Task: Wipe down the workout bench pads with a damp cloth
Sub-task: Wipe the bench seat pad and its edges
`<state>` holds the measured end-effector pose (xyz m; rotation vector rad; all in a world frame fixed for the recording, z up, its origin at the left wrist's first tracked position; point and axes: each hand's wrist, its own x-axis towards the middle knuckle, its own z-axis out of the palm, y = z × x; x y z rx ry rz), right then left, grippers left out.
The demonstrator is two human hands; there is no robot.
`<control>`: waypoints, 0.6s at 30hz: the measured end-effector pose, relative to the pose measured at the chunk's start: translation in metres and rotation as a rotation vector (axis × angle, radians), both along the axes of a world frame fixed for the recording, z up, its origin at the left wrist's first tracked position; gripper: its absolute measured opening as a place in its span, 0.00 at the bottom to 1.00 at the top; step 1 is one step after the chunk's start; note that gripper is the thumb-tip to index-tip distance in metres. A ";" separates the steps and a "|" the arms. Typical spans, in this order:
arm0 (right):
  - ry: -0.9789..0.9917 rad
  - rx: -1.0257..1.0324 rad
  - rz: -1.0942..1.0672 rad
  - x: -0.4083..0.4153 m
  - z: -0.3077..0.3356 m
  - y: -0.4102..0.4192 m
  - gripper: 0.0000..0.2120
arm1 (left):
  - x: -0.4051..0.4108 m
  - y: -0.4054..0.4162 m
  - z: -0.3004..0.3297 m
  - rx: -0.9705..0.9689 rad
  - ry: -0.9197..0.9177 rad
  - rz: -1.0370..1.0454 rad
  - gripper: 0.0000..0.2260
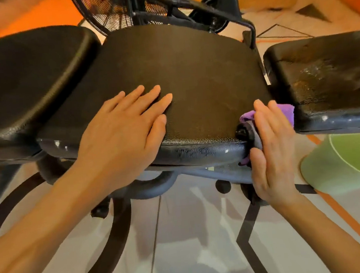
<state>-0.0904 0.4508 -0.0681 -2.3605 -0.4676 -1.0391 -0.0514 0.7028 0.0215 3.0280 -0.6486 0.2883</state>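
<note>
- Purple damp cloth (287,111) is pressed against the right end of the middle black textured vinyl bench pad (191,74), wedged in the gap before the right black scuffed pad (326,75).
- Right hand (271,150) lies with straight fingers over the cloth, thumb below the pad's edge; whether the thumb pinches the fabric is hard to say.
- Left hand (126,130) rests flat, fingers spread and straight, palm down on the middle pad, holding nothing.
- Left black padded section (24,80) sits just beside the middle one.
- Pale green round plastic basin (321,167) stands on the tiled floor (195,244) under the right pad.
- Black wire-caged fan (107,10) stands behind the bench.
</note>
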 end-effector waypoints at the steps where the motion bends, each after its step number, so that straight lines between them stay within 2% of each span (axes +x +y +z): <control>1: -0.012 0.033 -0.012 0.000 -0.002 0.001 0.23 | -0.001 0.000 0.000 -0.012 -0.011 -0.005 0.27; 3: -0.044 0.137 -0.102 -0.004 -0.002 0.016 0.23 | -0.002 0.000 0.001 -0.023 -0.023 -0.015 0.26; 5: -0.073 0.142 -0.197 -0.006 0.002 0.050 0.22 | -0.002 -0.001 0.001 -0.031 -0.030 -0.019 0.26; 8: -0.129 -0.108 -0.128 -0.008 0.008 0.083 0.20 | -0.002 0.000 0.001 -0.046 -0.042 -0.029 0.25; 10: -0.157 -0.209 -0.025 -0.004 0.004 0.058 0.21 | -0.003 0.001 0.002 -0.051 -0.049 -0.030 0.25; 11: -0.144 -0.182 -0.028 -0.002 0.000 0.039 0.22 | -0.002 0.001 0.002 -0.049 -0.047 -0.029 0.25; 13: -0.094 0.014 -0.118 -0.003 -0.007 0.011 0.23 | -0.003 0.000 0.002 -0.045 -0.039 -0.028 0.25; 15: -0.094 0.131 -0.185 -0.007 -0.006 0.027 0.23 | -0.004 -0.001 0.001 -0.052 -0.043 -0.021 0.25; 18: -0.155 -0.077 -0.136 -0.008 -0.002 0.092 0.22 | -0.004 -0.001 0.000 -0.063 -0.054 -0.015 0.25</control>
